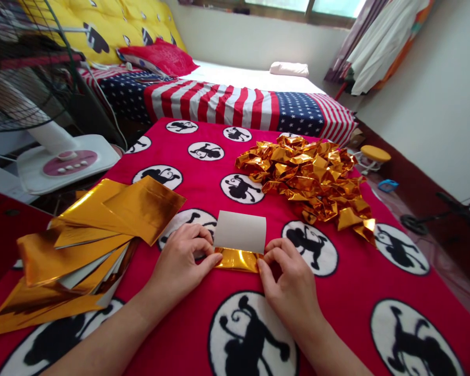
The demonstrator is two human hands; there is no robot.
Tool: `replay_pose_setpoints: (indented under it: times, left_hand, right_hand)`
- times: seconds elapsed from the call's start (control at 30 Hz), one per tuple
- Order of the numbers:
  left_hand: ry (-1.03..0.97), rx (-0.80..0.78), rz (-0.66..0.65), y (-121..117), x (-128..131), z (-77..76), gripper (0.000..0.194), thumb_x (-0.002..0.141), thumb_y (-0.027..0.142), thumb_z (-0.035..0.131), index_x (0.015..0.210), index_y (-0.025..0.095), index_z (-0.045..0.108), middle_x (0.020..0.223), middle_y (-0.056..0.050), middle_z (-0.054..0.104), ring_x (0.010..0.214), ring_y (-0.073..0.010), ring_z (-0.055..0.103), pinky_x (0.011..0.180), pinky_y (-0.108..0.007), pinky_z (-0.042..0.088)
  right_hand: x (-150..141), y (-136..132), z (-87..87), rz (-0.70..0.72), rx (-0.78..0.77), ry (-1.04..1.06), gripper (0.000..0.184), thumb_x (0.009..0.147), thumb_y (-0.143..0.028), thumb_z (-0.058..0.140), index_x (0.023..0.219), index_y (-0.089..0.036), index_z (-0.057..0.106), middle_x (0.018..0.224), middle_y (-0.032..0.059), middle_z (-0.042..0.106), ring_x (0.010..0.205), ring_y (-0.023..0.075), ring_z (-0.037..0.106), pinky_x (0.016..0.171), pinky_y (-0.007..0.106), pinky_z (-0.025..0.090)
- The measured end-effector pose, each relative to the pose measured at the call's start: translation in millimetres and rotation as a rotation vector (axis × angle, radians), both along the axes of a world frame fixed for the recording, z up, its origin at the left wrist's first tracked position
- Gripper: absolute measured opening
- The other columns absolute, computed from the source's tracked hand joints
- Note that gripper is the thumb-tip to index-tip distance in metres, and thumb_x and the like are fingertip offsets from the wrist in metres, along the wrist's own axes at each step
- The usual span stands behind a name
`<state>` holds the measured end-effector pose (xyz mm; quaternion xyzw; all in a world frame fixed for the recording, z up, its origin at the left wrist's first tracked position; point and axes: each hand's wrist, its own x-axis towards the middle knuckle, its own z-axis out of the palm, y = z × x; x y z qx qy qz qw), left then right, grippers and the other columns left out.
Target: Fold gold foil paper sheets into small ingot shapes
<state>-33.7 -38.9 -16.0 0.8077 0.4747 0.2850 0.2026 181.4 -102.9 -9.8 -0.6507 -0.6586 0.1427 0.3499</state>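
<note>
A sheet of gold foil paper [241,230] lies in front of me with its pale grey back facing up. Its near edge is folded over, so a shiny gold strip shows along the front. My left hand [190,253] pinches the left end of that fold between thumb and fingers. At the right end, my right hand [284,266] grips the fold the same way. To the left is a fanned stack of flat gold foil sheets [97,235]. Toward the far right sits a heap of folded gold foil pieces [305,172].
A red cloth with monkey figures in white circles [348,292] covers the table. On the left stands a fan with a white base [27,167]. Beyond the table is a bed with a stars-and-stripes cover [219,104]. A yellow stool [375,153] stands at right.
</note>
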Motion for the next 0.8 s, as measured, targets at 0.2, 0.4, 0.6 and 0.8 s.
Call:
replay_pose_setpoints:
  times: [0.2,0.4,0.6,0.8]
  left_hand:
    - [-0.013,0.025,-0.032,1,-2,-0.1,0.017,0.077,0.024,0.070,0.062,0.019,0.064,0.087,-0.003,0.062,0.088,-0.0191,0.056,0.080,-0.035,0.044]
    - [-0.082,0.096,-0.067,-4,-4,3.6,0.013,0.080,0.021,0.067,0.068,0.020,0.064,0.090,-0.003,0.062,0.090,-0.0179,0.057,0.081,-0.032,0.046]
    - [-0.186,0.084,-0.171,-9,-9,8.0,0.008,0.085,0.019,0.062,0.078,0.019,0.065,0.087,-0.004,0.068,0.084,-0.0154,0.063,0.077,-0.026,0.051]
    - [-0.166,-0.022,-0.190,-9,-16,8.3,0.010,0.088,0.021,0.059,0.088,0.021,0.068,0.083,0.000,0.073,0.075,-0.0131,0.067,0.071,-0.021,0.052]
  right_hand:
    - [2,-1,-0.3,0.031,-0.011,0.067,0.018,0.088,-0.016,0.049,0.071,-0.021,0.050,0.089,0.0051,0.055,0.082,0.0183,0.055,0.074,0.031,0.043]
    - [5,-2,0.5,0.088,0.028,0.167,0.008,0.084,-0.015,0.057,0.078,-0.021,0.056,0.092,0.0053,0.055,0.086,0.0190,0.056,0.076,0.031,0.046]
    - [9,-7,0.7,0.133,0.117,0.187,0.009,0.082,-0.015,0.061,0.081,-0.022,0.065,0.102,0.0074,0.055,0.095,0.0219,0.057,0.080,0.035,0.049]
    - [9,-11,-1.3,0.261,0.134,0.089,0.015,0.085,-0.011,0.057,0.084,-0.023,0.066,0.105,0.0073,0.060,0.089,0.0191,0.058,0.074,0.033,0.049]
